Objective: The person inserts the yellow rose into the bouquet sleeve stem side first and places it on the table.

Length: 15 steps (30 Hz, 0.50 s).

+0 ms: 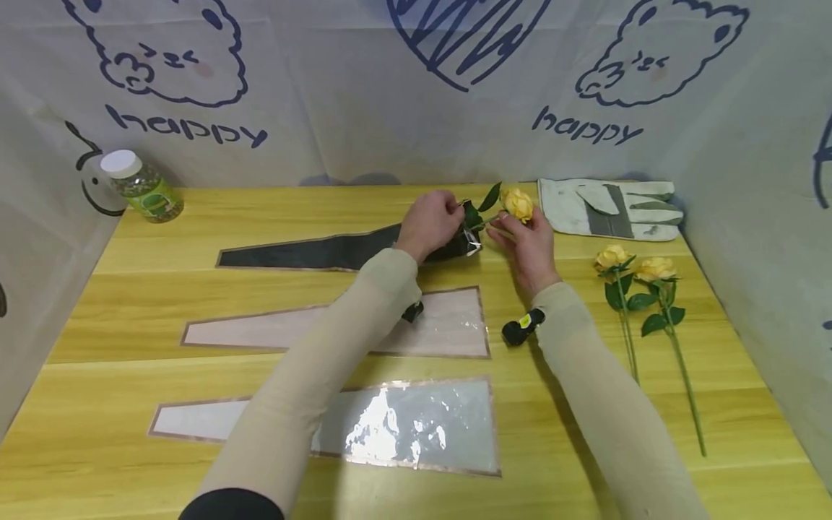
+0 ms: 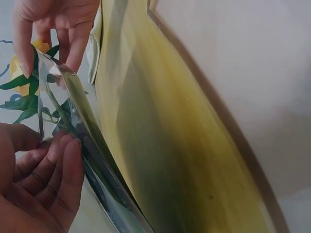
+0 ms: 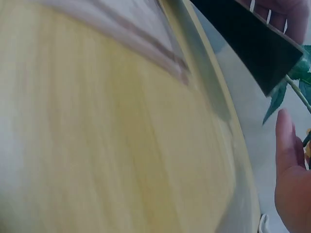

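Observation:
In the head view, my left hand [image 1: 429, 224] pinches the edge of a black tapered flower sleeve [image 1: 312, 253] at its wide end. My right hand [image 1: 533, 249] holds a yellow artificial rose [image 1: 518, 204] just below the bloom. The left wrist view shows the rose's green stem [image 2: 57, 104] running inside the sleeve's mouth, its clear side [image 2: 104, 179] facing the camera. The bloom and upper leaves stay outside. In the right wrist view the sleeve's black corner [image 3: 272, 63] hangs above my right thumb, and the rose is mostly cut off.
Nearer me lie a pink sleeve [image 1: 448, 325] and a white sleeve [image 1: 448, 426]. Two more yellow roses [image 1: 612, 258] rest at right, below a work glove [image 1: 607, 209]. A lidded jar [image 1: 146, 188] stands at back left. Printed cloth [image 1: 357, 108] hangs behind the table.

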Available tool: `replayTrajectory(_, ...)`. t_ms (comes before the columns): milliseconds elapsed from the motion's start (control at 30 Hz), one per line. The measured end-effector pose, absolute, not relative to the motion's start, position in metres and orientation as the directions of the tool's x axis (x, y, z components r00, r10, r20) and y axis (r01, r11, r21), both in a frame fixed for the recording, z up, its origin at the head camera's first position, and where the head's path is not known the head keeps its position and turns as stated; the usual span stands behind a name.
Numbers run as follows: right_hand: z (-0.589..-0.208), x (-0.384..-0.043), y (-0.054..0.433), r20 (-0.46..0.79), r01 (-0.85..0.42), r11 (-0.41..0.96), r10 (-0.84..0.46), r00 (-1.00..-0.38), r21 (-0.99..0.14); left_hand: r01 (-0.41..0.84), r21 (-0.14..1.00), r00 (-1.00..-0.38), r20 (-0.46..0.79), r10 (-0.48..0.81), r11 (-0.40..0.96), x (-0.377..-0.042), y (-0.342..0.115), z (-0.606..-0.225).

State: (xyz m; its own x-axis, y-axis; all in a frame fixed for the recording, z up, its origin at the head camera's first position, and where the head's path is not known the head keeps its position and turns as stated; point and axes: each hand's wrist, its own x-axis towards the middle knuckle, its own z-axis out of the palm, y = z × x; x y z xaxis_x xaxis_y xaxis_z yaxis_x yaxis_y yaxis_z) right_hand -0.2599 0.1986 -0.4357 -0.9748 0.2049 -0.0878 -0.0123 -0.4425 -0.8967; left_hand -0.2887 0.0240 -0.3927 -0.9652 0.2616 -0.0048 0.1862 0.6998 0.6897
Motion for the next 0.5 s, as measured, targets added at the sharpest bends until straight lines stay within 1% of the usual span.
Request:
replayTrajectory(233, -0.4372, -0.2607, 0.2021, -0.082, -0.019, -0.381, 0.245, -0.966, -0.924, 0.199, 0.669, -0.961, -0.009, 0.276, 0.716, -0.2895, 0.0237, -0.3933)
replayTrajectory(300, -0.4358, -0.2598, 0.2019, -0.088, -0.020, -0.397, 0.251, -0.964, -0.917, 0.201, 0.664, -0.961, -0.009, 0.277, 0.720, -0.2896, 0.0237, -0.3936)
replayTrajectory(400, -0.4324, -0.2581, 0.2020, -0.116, 0.001, -0.412, 0.255, -0.960, -0.911, 0.205, 0.660, -0.960, -0.007, 0.279, 0.723, -0.2896, 0.0233, -0.3938)
replayTrajectory(500, -0.4297, -0.2573, 0.2036, -0.131, 0.027, -0.375, 0.255, -0.958, -0.926, 0.209, 0.665, -0.959, -0.005, 0.285, 0.717, -0.2894, 0.0225, -0.3939)
